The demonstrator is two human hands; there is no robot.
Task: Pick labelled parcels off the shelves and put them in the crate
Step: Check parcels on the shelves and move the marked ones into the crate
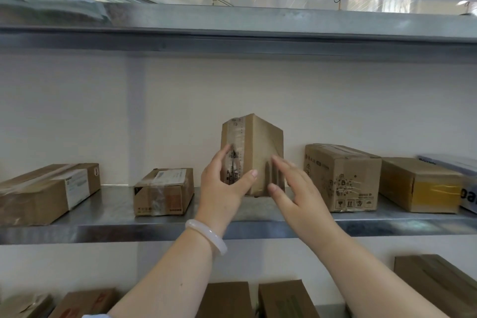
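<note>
A metal shelf [116,230] runs across the middle of the frame, with a second shelf board [258,26] above it along the upper part and a white wall behind. On the middle shelf five cartons lie flat and one stands on end. At the left edge lies a long carton with a white label [49,191]; right of it, left of centre, a smaller carton with a label on top [164,192]. Right of centre sits a printed carton [343,178], then a carton with yellow tape [418,186], and at the far right edge part of a blue-and-white package [464,188].

At the centre stands the upright parcel [254,155], taped down its left face, its foot on the shelf or just off it; I cannot tell which. The left hand [222,186] clasps its lower left corner, thumb on the front and fingers round the taped side. The right hand [291,191] is spread, fingers apart, against the lower right face, touching or very nearly so; motion blur hides the contact. A pale bangle [206,236] circles the left wrist.

Along the bottom of the frame more cartons [281,299] sit on a lower level. No crate is in view, so how many parcels it already holds cannot be told. By my judgement this parcel is at the picking stage, and many remain shelved.
</note>
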